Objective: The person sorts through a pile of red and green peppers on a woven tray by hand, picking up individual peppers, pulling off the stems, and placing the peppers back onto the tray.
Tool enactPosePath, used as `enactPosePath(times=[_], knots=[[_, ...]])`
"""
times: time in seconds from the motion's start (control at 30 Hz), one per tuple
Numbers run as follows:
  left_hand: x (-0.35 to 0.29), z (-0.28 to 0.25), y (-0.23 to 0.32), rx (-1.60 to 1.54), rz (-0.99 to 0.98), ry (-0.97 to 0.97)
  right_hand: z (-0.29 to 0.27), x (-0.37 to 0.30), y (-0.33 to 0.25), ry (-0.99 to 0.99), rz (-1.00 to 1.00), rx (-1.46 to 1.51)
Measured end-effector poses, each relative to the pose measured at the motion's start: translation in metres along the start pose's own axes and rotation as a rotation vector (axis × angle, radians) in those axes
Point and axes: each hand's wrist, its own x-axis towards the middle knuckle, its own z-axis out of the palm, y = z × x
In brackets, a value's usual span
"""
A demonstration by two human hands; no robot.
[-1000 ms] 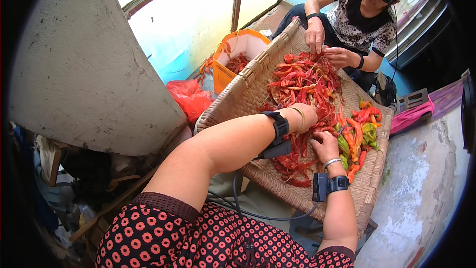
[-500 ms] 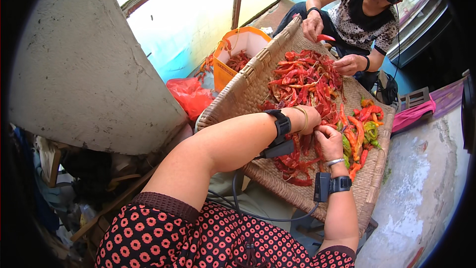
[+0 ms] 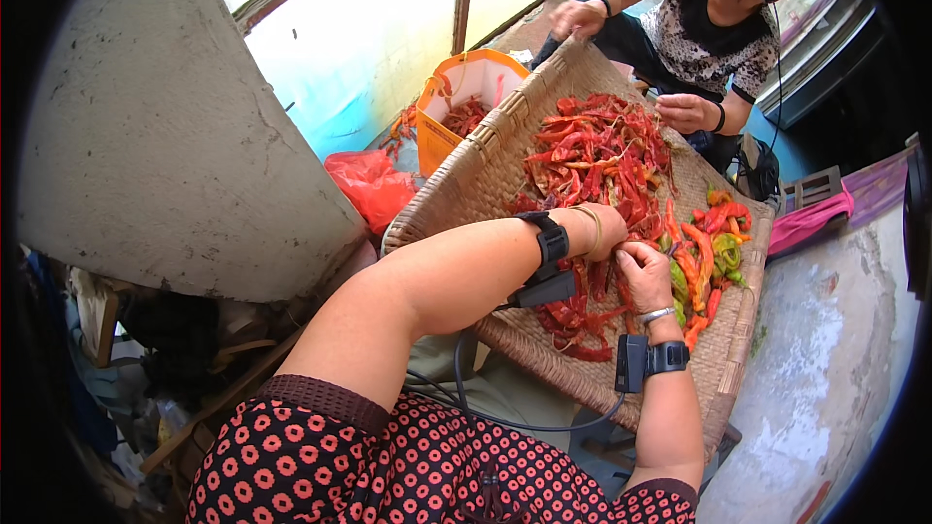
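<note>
Red chili heap: mid woven tray, long axis running toward tray's far end; left hand nearer.
Left hand: curled above tray; grasp hidden.
Right hand: fingertips pinched; contents unclear.

Prob. a home rm.: framed windows, scuffed wall, misc. clutter nr. floor.

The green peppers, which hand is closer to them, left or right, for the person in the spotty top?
The right hand: it is just left of the green peppers. The left hand is farther left, at the red peppers.
</note>
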Motion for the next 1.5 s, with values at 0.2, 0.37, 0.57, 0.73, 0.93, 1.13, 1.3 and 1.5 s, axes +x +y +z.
enactPosePath(times=[0.2,0.37,0.57,0.73,0.93,1.13,1.3,1.5], knots=[[0.002,0.003,0.001,0.020,-0.032,-0.050,0.000,0.002,0.004,-0.055,-0.018,-0.062],[0.000,0.002,0.002,0.029,-0.024,-0.054,-0.001,0.002,0.007,-0.078,0.023,-0.053],[0.004,0.007,0.001,0.072,-0.040,-0.085,-0.001,0.005,0.019,-0.062,-0.043,-0.155],[0.002,0.007,0.001,0.046,-0.035,-0.069,-0.002,0.003,0.026,-0.125,-0.098,-0.384],[0.001,0.007,0.001,0.046,-0.030,-0.073,-0.003,0.004,0.032,-0.123,-0.029,-0.300],[-0.001,0.003,0.003,0.034,-0.022,-0.082,-0.001,0.004,0.035,-0.086,-0.073,-0.315],[-0.001,0.000,0.004,0.039,-0.031,-0.110,0.000,0.005,0.029,-0.079,-0.074,-0.346],[-0.001,0.002,0.004,0.029,-0.039,-0.088,-0.001,0.006,0.032,-0.098,-0.067,-0.333]])
